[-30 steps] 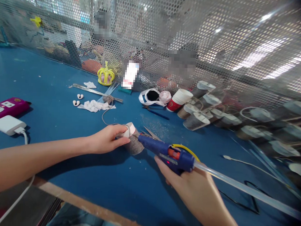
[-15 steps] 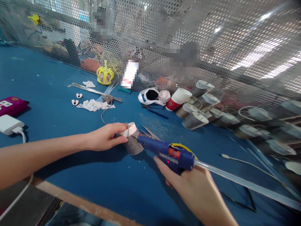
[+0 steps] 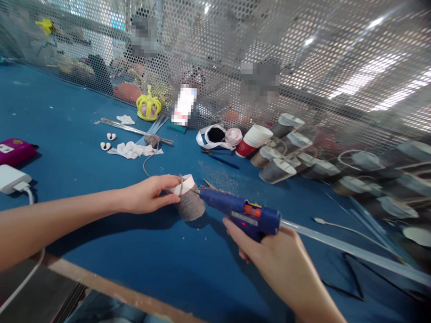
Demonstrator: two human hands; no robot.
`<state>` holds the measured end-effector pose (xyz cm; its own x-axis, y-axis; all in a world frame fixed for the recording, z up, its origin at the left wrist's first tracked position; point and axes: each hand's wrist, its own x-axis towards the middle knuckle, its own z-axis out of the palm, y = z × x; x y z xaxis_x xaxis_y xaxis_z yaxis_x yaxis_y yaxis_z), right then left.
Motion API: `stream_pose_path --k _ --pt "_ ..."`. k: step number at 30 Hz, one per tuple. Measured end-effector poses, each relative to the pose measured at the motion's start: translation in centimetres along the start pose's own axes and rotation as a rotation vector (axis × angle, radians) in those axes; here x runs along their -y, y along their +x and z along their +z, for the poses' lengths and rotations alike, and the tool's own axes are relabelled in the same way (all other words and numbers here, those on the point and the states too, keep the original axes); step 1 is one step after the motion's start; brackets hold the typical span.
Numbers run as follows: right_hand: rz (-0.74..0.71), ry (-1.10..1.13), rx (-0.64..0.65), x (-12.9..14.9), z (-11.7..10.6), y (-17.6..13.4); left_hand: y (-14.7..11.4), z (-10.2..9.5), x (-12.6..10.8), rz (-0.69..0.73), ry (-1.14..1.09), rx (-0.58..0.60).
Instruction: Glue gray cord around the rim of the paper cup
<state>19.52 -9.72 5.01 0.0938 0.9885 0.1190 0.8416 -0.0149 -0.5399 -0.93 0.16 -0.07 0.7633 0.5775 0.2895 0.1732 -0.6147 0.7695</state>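
Observation:
My left hand (image 3: 156,193) is closed on the white-lined rim of a small grey cup (image 3: 190,206), which lies tilted above the blue tabletop. A grey cord (image 3: 146,164) runs from a ball on the table to the cup's rim under my fingers. In my right hand (image 3: 269,250) is a blue glue gun (image 3: 240,210), its nozzle at the cup's rim; whether they touch I cannot tell. A long clear glue stick (image 3: 340,246) sticks out of the gun's back. Scissors (image 3: 210,184) lie partly hidden behind the gun.
Behind stand a yellow crown-shaped piece (image 3: 148,106), a phone (image 3: 184,105) and stacked paper cups (image 3: 253,140) before a perforated metal screen (image 3: 212,48). Several grey cups (image 3: 277,171) lie at the right. A purple power strip (image 3: 12,152) and white charger (image 3: 9,179) are at the left.
The glue gun has tipped slightly and its nozzle has drawn a little up and right along the cup's rim. My left hand keeps its hold on the cup.

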Motion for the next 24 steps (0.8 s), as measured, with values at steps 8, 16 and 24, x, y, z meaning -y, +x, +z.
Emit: stream_pose_path --k 8,16,24 --pt "0.193 0.031 0.071 0.2 -0.5 1.2 0.0 -0.1 0.0 0.015 -0.014 0.002" --pt "0.185 0.057 0.098 0.1 -0.5 0.7 -0.1 0.0 0.1 0.020 -0.028 -0.006" --pt "0.245 0.076 0.065 0.4 -0.6 1.1 -0.1 -0.1 -0.1 0.029 -0.016 -0.005"
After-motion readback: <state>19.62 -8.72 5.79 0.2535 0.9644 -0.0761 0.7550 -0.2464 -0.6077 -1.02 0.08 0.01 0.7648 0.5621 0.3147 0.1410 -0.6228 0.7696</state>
